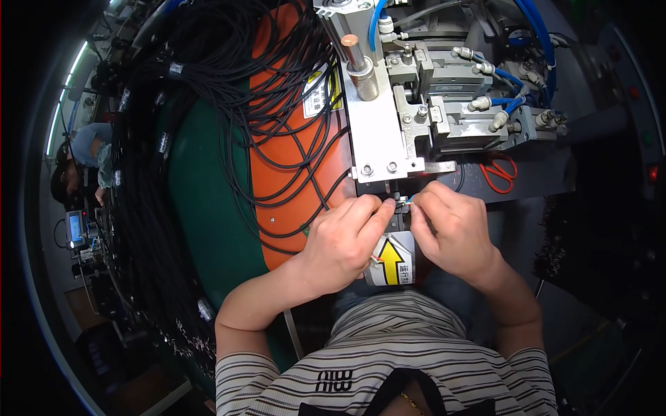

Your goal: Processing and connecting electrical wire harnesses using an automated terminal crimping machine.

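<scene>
My left hand (345, 239) and my right hand (454, 225) meet at the front of a metal machine (378, 132). Both are closed in a pinch. Thin coloured wires (405, 203), white and bluish, span the small gap between my fingertips. Just beneath them is a small dark metal fixture (395, 220). More fine wire ends (377, 260), with red and white, poke out below my left palm. My fingers hide most of the wires, so their far ends cannot be made out.
Black cables (277, 132) lie looped over an orange and green surface, left of the machine. Pneumatic cylinders (458, 125) with blue hoses stand on the right. Red-handled scissors (498, 173) lie beside them. A yellow arrow label (392, 262) faces me. Another person (83, 159) sits far left.
</scene>
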A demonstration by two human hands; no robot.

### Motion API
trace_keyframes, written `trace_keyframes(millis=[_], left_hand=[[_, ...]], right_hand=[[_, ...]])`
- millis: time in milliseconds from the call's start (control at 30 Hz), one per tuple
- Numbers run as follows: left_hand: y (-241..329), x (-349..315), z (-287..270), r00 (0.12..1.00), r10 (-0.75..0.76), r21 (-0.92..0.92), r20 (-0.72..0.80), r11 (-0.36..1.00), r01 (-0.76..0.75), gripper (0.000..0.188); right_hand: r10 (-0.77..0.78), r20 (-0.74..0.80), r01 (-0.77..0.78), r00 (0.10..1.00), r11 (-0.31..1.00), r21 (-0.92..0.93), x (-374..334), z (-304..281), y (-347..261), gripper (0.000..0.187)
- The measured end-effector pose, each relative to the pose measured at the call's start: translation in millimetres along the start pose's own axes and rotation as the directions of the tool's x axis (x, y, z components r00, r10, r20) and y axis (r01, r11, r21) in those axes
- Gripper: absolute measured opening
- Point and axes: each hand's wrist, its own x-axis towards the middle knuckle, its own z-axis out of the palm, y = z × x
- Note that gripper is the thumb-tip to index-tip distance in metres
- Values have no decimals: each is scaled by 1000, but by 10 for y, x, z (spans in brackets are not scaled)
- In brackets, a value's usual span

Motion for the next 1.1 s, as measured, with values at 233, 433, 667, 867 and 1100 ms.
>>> trace_keyframes(millis=[233, 433, 667, 867, 1100], left_hand=[[20, 33, -66, 990, 77, 123, 117, 988, -92, 46], [107, 131, -96, 977, 85, 197, 198, 972, -125, 48], [139, 184, -102, 973, 47, 173, 227, 981, -88, 50], [134, 241, -144, 967, 39, 202, 254, 975, -92, 40], [8, 68, -136, 982, -116, -13, 148, 993, 120, 41]], right_hand=[[-1, -21, 1, 1000, 1000, -7, -17, 16, -6, 5], [9, 96, 6, 995, 986, -164, 34, -49, -75, 5], [-22, -54, 23, 998, 1000, 17, 0, 41, 79, 6], [64, 56, -64, 996, 998, 10, 73, -44, 100, 7], [156, -44, -130, 987, 926, 355, 3, 140, 188, 8]])
